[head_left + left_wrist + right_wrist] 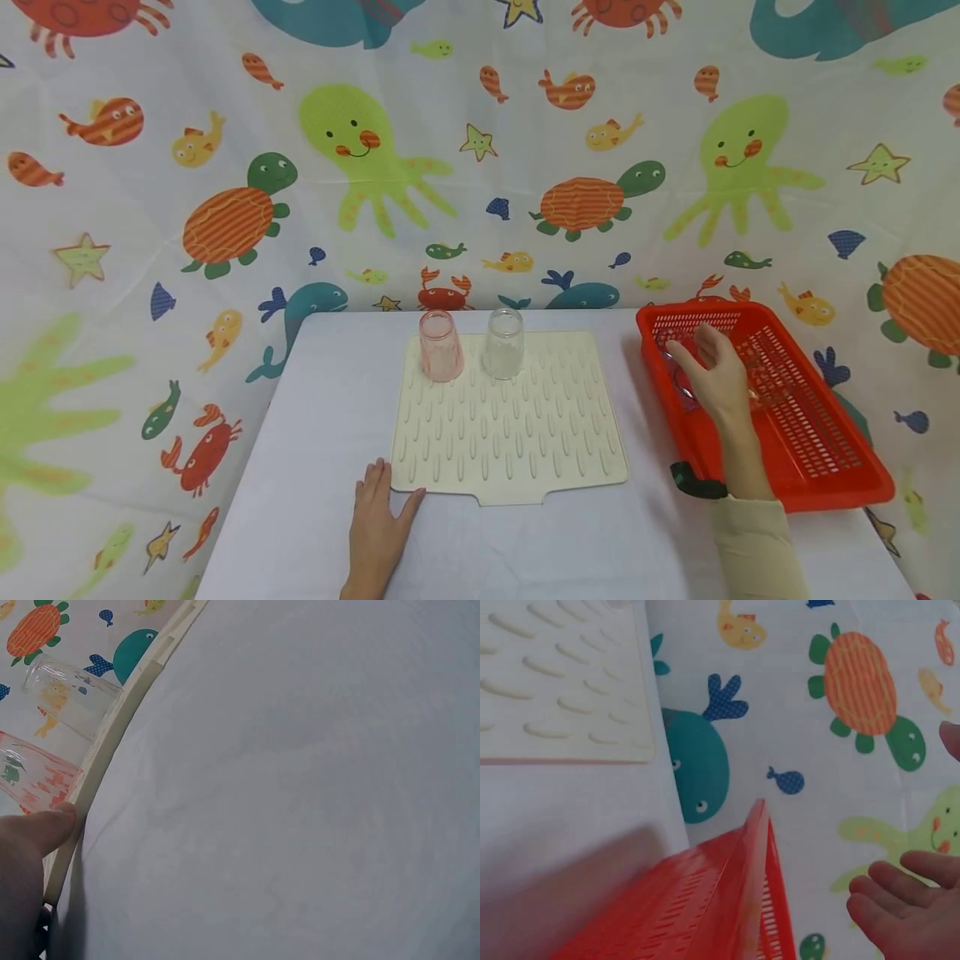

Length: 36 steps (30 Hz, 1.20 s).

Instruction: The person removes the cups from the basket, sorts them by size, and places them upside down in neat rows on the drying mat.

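Note:
My left hand rests at the near left corner of a cream drying mat, fingers straight; in the left wrist view its thumb touches the mat's edge. Two glasses stand upside down on the mat's far left part: a pink glass and, to its right, a clear glass. Over the red basket hovers my right hand, thumb and fingers spread apart, holding nothing. Beneath it lie a purplish glass and some amber-tinted glassware, partly hidden by the hand and forearm.
A white cloth covers the table. Behind it hangs a curtain printed with sea animals. The basket's raised wall shows close up in the right wrist view. A dark strap sticks out beside the right wrist.

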Each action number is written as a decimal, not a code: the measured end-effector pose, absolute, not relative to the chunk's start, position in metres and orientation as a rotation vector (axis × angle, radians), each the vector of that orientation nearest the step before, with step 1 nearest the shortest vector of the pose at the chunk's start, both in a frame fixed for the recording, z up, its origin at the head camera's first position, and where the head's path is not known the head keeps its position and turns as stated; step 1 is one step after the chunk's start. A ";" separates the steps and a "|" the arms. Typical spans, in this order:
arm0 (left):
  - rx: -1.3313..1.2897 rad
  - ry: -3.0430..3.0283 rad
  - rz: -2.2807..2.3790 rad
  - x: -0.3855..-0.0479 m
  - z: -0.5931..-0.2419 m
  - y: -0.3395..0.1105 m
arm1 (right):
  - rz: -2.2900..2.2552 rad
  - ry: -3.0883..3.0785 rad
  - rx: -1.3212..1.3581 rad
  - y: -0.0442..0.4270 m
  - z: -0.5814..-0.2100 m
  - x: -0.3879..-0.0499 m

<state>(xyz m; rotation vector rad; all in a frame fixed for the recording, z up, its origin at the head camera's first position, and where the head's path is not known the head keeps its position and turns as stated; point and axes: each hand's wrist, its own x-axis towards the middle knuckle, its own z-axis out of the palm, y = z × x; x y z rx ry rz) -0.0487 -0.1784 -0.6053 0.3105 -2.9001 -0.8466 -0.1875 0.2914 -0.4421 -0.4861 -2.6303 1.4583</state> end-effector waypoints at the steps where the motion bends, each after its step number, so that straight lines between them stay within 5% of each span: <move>1: 0.311 -2.902 -0.850 -0.048 -0.606 -0.180 | 1.465 -2.634 -0.498 0.293 -0.444 -0.185; 21: 0.207 -2.841 -0.856 -0.030 -0.602 -0.208 | 1.156 -2.875 -0.522 0.332 -0.443 -0.143; 36: 0.238 -2.891 -0.874 -0.029 -0.598 -0.208 | 0.983 -3.076 -0.398 0.342 -0.469 -0.154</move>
